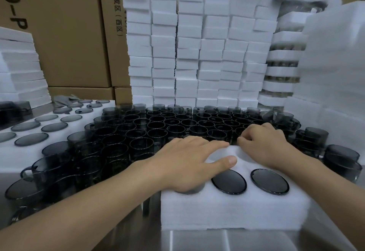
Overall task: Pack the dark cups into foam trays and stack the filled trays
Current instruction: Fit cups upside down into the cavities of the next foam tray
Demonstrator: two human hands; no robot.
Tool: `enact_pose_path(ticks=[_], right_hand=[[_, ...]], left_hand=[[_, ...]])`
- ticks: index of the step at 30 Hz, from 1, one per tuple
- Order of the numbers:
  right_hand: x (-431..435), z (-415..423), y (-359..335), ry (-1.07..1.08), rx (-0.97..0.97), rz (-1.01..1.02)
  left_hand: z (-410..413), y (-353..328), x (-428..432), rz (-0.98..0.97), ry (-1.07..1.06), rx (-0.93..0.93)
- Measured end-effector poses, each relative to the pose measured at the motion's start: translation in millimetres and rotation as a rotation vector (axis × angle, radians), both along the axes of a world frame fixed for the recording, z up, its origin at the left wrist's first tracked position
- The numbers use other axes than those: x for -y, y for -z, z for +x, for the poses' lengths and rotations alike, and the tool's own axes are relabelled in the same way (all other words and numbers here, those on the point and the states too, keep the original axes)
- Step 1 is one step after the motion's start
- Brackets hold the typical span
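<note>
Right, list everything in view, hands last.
near foam tray: one, white, front right on the table
packed cups: two showing, dark, in its near holes
loose cups: many, smoky dark, crowded mid-table
second foam tray: one, white, left, holding dark cups
foam tray stacks: several columns, white, behind the loose cups
cardboard boxes: several, brown, back left
table: one, steel, front edge
left hand: flat on the near foam tray
right hand: fingers curled over that tray's far edge
</note>
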State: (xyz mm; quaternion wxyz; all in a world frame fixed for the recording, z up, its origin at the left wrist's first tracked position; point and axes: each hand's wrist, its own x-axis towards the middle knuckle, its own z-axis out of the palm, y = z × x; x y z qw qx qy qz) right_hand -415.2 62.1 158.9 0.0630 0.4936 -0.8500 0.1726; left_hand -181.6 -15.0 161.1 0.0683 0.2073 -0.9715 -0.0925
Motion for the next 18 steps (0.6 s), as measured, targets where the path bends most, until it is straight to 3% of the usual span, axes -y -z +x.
enact_pose_path(ticks=[6,11,14,18], right_hand=[[-10.8,13.6,-21.9,-0.075,-0.161,-0.205],[-25.7,54.3,-36.7,-0.336,-0.295,-0.500],[-32.3,78.3,-36.4,-0.454,-0.443,-0.508],[-36.0,93.3,-33.1,-0.561,-0.575,-0.452]], left_hand=[[0.5,4.5,0.8,0.030,-0.038,-0.124],[-0.9,7.4,2.0,0.267,-0.078,-0.501],[-1.9,7.6,0.5,0.384,-0.063,-0.738],[-0.7,9.2,1.6,0.440,-0.018,-0.855]])
